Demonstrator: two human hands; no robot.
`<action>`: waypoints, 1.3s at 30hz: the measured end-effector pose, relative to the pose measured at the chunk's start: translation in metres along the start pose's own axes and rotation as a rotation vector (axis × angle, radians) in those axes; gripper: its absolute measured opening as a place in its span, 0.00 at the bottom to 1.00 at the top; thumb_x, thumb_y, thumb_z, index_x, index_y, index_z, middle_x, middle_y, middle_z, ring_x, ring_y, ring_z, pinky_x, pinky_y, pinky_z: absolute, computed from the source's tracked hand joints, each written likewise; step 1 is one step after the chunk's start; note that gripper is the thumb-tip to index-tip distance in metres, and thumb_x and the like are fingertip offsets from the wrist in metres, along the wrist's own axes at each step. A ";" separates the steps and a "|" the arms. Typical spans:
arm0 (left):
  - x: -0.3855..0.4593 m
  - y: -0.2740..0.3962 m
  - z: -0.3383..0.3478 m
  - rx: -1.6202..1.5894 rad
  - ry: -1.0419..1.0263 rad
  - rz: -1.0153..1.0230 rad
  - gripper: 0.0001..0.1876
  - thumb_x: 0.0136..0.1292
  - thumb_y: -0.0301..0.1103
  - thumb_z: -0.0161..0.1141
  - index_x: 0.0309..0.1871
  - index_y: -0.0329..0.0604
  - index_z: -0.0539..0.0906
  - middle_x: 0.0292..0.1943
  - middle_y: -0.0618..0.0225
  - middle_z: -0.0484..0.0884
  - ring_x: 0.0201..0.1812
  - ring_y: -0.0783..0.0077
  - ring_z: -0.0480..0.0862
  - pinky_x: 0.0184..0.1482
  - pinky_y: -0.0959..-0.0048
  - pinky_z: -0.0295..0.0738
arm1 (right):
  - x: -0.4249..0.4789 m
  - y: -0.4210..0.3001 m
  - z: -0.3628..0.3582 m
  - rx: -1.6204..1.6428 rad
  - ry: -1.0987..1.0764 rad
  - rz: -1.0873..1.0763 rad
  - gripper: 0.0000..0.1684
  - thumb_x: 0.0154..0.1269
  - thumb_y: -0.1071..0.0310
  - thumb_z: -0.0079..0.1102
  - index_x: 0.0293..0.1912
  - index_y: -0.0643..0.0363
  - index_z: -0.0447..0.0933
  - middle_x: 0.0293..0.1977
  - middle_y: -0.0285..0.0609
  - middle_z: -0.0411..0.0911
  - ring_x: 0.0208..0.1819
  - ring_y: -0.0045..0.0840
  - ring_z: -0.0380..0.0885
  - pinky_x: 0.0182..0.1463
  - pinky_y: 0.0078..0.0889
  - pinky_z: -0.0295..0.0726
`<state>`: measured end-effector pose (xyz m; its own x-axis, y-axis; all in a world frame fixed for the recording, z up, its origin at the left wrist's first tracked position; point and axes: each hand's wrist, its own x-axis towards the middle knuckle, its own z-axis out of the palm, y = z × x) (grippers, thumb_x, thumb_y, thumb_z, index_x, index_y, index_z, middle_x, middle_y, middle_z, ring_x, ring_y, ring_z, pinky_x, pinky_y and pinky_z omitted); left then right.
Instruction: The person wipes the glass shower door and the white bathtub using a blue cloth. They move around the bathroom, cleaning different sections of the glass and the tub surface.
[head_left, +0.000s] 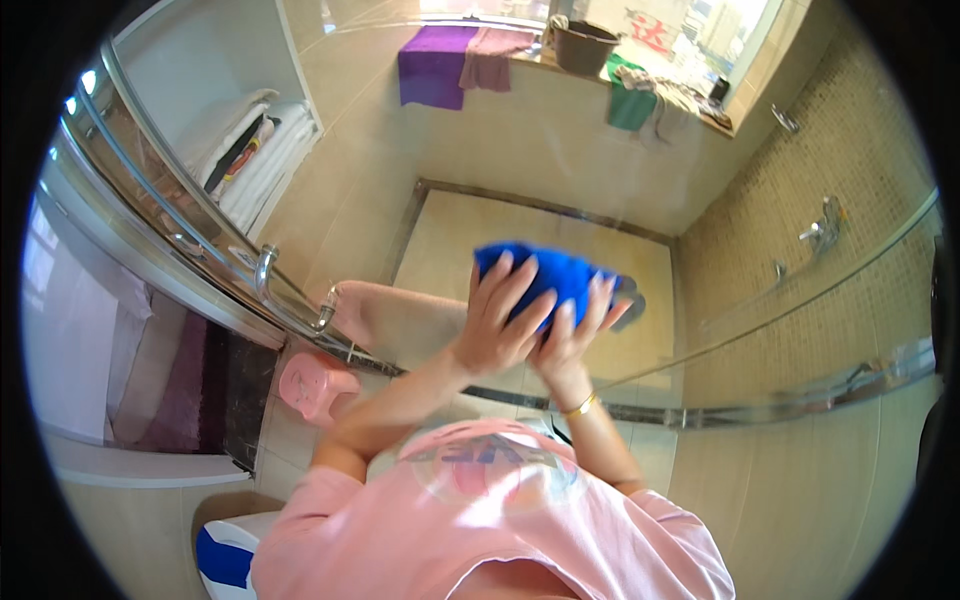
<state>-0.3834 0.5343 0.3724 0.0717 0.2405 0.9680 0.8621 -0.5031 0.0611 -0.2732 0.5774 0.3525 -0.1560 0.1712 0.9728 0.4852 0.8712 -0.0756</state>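
A bright blue cloth (566, 270) is bunched up in front of me, level with the curved glass shower panel. My left hand (489, 326) grips its left side with the fingers spread over the fabric. On the right side of the same cloth, my right hand (568, 341) presses with spread fingers; a gold bracelet (581, 406) circles that wrist. The two hands nearly meet at the palms. Part of the cloth is hidden under the fingers, and the hands look slightly blurred.
A pink towel (405, 311) hangs left of my hands, near a chrome door handle (264, 281). Below it stands a pink plastic stool (319, 386). Behind the glass, a dark bucket (585, 49) and cloths line the window ledge. A shower mixer (825, 225) sits on the right wall.
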 end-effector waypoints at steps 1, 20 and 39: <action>0.028 -0.004 -0.003 0.000 0.056 0.043 0.20 0.57 0.37 0.55 0.55 0.51 0.72 0.60 0.54 0.66 0.62 0.49 0.62 0.62 0.47 0.51 | 0.028 -0.001 0.002 -0.045 0.066 -0.031 0.21 0.64 0.58 0.45 0.55 0.48 0.62 0.59 0.62 0.58 0.62 0.55 0.57 0.67 0.60 0.32; 0.021 -0.069 -0.085 -0.064 -0.093 0.050 0.17 0.60 0.36 0.52 0.53 0.53 0.74 0.61 0.58 0.64 0.64 0.54 0.60 0.62 0.50 0.51 | 0.030 -0.090 0.084 -0.215 0.131 0.135 0.27 0.66 0.58 0.41 0.61 0.57 0.53 0.61 0.61 0.54 0.63 0.54 0.54 0.66 0.59 0.42; -0.010 -0.110 -0.118 -0.025 0.081 -0.036 0.15 0.63 0.39 0.46 0.51 0.51 0.75 0.59 0.56 0.67 0.61 0.52 0.63 0.61 0.49 0.51 | 0.030 -0.130 0.129 -0.198 0.067 0.017 0.27 0.64 0.60 0.47 0.58 0.59 0.54 0.59 0.60 0.55 0.61 0.53 0.57 0.64 0.64 0.46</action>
<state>-0.5385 0.4893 0.3849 -0.0011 0.1917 0.9814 0.8506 -0.5158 0.1017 -0.4518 0.5283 0.3629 -0.0916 0.1481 0.9847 0.6479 0.7598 -0.0540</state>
